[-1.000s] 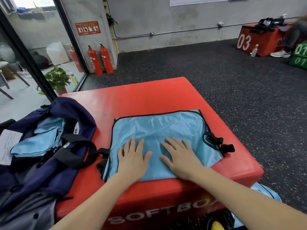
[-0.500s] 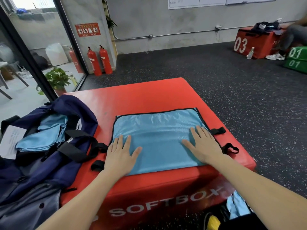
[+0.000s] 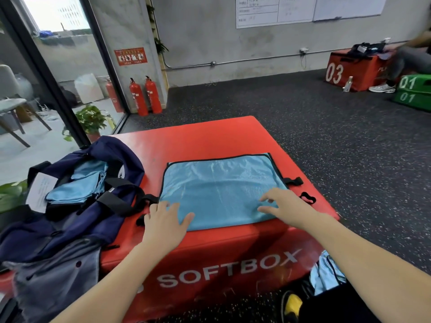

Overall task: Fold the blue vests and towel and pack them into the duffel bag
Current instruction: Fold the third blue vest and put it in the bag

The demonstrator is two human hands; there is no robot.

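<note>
A blue vest [image 3: 221,190] is being flattened on top of the red soft box [image 3: 198,138], with its near edge lying along the box's front edge. The left hand [image 3: 163,220] is being pressed flat on the near-left corner, fingers straight and spread, nothing grasped. The right hand [image 3: 283,206] is being held at the near-right part of the fabric with fingers loosely bent, fingertips apparently touching the mesh; whether cloth is being pinched cannot be told. The duffel bag [image 3: 77,197] is lying open just beside the vest on the left, with folded blue fabric [image 3: 79,185] already inside.

Judgement: the next fold is being prepared. The black side straps [image 3: 296,183] should be tucked inward first, one edge anchored, and the crease pressed out evenly so that trapped air is not being folded in.
</note>
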